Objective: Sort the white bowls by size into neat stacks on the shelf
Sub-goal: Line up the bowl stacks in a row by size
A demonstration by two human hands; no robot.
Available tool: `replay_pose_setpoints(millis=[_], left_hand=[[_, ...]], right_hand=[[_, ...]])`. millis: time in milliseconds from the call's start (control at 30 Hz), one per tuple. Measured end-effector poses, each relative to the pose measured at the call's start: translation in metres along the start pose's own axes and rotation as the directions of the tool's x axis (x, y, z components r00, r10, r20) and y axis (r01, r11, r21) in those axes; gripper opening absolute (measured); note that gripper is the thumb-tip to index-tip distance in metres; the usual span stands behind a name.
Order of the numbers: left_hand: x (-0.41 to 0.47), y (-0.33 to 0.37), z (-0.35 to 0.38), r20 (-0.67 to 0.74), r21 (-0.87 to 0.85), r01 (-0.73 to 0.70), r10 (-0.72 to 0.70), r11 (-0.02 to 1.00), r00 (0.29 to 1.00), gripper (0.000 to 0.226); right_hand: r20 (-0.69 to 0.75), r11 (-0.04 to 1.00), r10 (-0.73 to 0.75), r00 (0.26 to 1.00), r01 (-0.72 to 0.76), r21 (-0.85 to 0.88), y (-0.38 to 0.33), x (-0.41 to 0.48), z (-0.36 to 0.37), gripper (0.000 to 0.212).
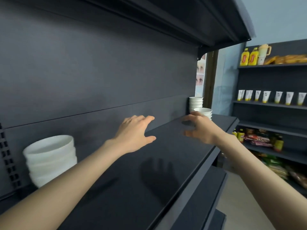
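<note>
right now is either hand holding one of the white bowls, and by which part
Nothing is held. The left hand and right hand are both open above the dark shelf; the right one is near a stack of small white bowls, gripping none.

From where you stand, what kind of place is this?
Probably a small shop. The far shelves hold oil bottles, a row of tubes and snack packets, like goods on display. White bowls sit stacked on the near shelf.
</note>
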State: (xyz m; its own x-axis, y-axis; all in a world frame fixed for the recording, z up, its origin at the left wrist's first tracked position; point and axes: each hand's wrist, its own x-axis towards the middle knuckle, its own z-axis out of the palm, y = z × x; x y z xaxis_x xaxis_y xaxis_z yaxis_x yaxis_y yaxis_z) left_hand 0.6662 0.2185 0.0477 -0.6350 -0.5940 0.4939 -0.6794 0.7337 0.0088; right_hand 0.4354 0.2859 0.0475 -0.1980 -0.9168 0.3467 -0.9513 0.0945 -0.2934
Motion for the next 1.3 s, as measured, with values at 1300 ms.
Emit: replay_pose_setpoints(millis=[1300], left_hand=[[0.53,0.233,0.3,-0.138,0.088,0.214,-0.201,0.973,0.97,0.061]], right_hand=[[0.01,0.958,-0.27,0.963,0.268,0.102,0.536,0.419,-0.025,0.06]])
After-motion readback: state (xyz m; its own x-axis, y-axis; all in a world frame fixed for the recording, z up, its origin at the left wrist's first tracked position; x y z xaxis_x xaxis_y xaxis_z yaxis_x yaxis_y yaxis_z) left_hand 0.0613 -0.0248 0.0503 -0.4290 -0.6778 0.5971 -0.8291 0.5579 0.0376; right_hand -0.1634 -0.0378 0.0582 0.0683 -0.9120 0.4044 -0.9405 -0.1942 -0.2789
